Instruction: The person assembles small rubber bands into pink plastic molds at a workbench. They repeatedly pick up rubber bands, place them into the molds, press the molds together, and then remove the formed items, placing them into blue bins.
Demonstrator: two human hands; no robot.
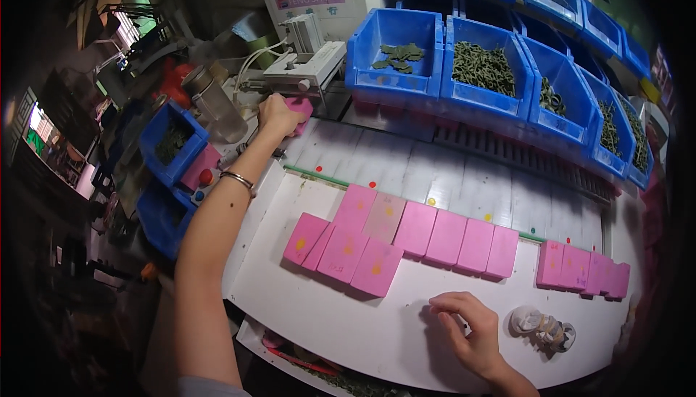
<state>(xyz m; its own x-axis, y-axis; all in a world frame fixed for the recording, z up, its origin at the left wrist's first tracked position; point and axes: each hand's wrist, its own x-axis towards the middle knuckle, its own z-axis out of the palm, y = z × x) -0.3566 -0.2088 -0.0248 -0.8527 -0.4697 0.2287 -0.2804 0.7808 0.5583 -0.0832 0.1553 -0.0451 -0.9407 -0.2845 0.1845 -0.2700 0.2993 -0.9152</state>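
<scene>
With arm stretched forward, my left hand [277,118] is closed on a pink block [299,113]. It is beside a small white device [304,71] with a knob; most of the fingers are hidden. My right hand [471,332] is over the white tabletop [304,310], fingers loosely bent, thumb apart, nothing held. Several flat pink blocks [377,266], some with yellow marks, lie grouped beyond it. More pink blocks [431,230] stand in a row, and another row of pink blocks [580,270] is at the right. A tied white bundle [544,328] lies right of that hand.
Blue bins [482,71] with small dark green pieces line the back. Two more blue bins [172,143] and a clear jar [216,107] stand at the left. A channelled white surface with coloured dots [435,172] slopes behind the table. Below sits an open drawer [290,368].
</scene>
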